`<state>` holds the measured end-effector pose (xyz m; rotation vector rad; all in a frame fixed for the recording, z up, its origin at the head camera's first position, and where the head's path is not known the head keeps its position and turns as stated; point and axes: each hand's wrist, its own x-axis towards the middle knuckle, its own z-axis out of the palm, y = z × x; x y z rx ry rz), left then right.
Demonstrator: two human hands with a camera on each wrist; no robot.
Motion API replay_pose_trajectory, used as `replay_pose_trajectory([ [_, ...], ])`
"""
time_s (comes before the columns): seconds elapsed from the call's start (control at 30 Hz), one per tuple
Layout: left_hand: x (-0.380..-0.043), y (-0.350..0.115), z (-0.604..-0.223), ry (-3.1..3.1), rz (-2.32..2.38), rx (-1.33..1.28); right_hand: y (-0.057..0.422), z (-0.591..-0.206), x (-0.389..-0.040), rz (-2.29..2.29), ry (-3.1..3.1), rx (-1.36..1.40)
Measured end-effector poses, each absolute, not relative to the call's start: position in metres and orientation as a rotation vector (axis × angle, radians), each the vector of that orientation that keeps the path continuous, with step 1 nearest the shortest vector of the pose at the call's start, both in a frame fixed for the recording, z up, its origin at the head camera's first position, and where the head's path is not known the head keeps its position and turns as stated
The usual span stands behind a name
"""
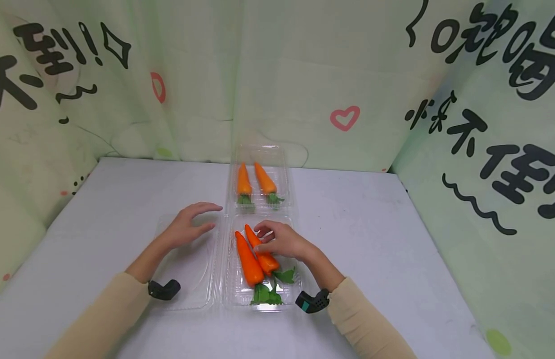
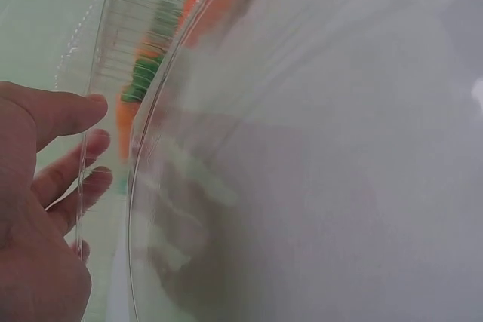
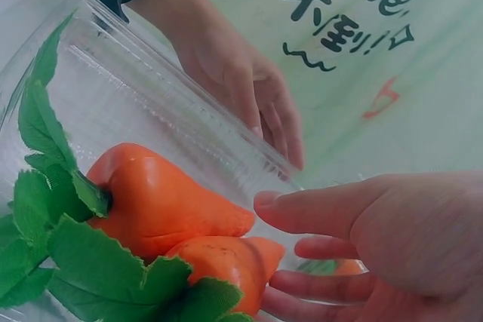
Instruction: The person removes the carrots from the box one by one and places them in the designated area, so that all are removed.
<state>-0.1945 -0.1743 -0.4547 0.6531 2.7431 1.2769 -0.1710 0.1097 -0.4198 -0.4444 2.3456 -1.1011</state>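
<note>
Two orange carrots with green leaves lie in an open clear plastic box: the left carrot [image 1: 247,259] and the right carrot [image 1: 269,264]. My right hand [image 1: 284,240] is over the box [image 1: 236,296], thumb and fingers slightly bent at the right carrot's upper part. In the right wrist view the fingers are beside the carrot tips; whether they touch is unclear. My left hand [image 1: 184,228] hovers with loosely spread fingers above the box's flat clear lid [image 1: 188,286]. Nothing is held in it.
Behind stands a second clear box [image 1: 284,172] with two carrots [image 1: 243,180] inside. A white table [image 1: 362,239] carries everything. Pale green curtains [image 1: 286,75] with black writing and hearts enclose the back and sides.
</note>
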Motion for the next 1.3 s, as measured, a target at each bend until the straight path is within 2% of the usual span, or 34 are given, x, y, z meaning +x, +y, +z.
replay_pose_trajectory([
  [0.47, -0.197, -0.17, -0.455, 2.755, 1.254, 0.76, 0.107, -0.423, -0.17, -1.062, 2.341, -0.459],
  [1.3, -0.203, -0.161, -0.46, 2.811, 1.368, 0.641, 0.107, -0.419, -0.169, -1.062, 2.375, -0.469],
])
